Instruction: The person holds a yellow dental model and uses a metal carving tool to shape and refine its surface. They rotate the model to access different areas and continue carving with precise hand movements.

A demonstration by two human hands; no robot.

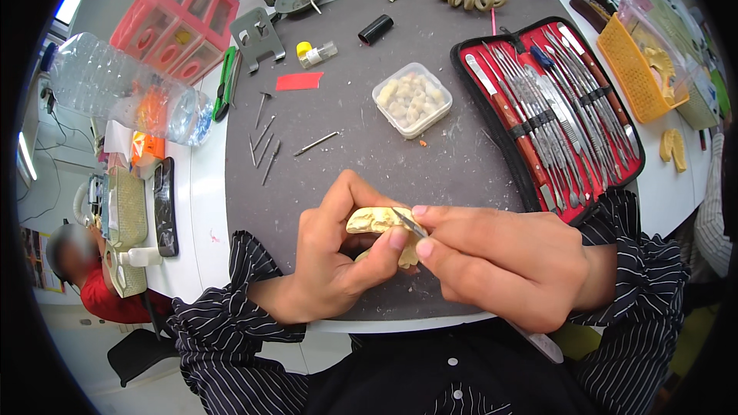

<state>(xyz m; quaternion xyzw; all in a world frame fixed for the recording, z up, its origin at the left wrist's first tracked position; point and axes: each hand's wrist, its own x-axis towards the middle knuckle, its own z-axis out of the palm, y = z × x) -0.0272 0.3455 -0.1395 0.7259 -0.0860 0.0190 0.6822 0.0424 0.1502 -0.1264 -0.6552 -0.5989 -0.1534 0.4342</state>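
My left hand is closed around a pale yellow dental plaster cast, thumb in front and index finger behind it. Pinched in my right hand is a carving knife, its pointed metal blade touching the top of the cast near the right end. What looks like the knife's rounded silver end shows beneath my right palm. My fingers hide much of the cast's lower part. Both hands are close together above the near edge of a dark grey mat.
Beyond my hands lie a clear box of tooth-shaped pieces, loose burs and a red strip. An open red-lined tool case occupies the right. A large plastic bottle and a phone are left; a person in red sits beyond.
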